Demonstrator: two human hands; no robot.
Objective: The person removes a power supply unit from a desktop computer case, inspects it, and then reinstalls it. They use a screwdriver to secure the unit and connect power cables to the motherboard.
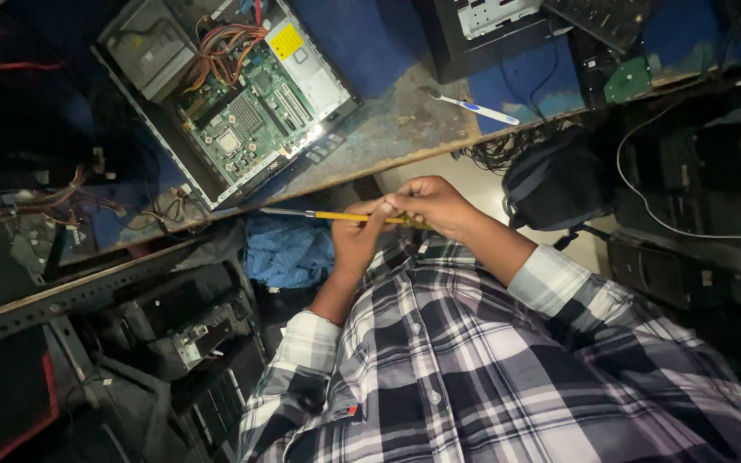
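A yellow-handled screwdriver (345,216) lies level in front of my chest, its metal shaft pointing left. My left hand (355,244) grips the handle from below. My right hand (430,206) closes over the handle's right end from above. Both hands hover just off the worn table's front edge (388,159). An open computer case (233,94) with a green motherboard and orange wires lies on the table, up and to the left of the screwdriver tip.
A blue-and-white toothbrush (478,109) lies on the table right of the case. A blue cloth (289,250) sits below the table edge, and a black bag (555,184) hangs at right. Another open case (490,21) and a green circuit board (628,81) are at the back; computer parts crowd the lower left.
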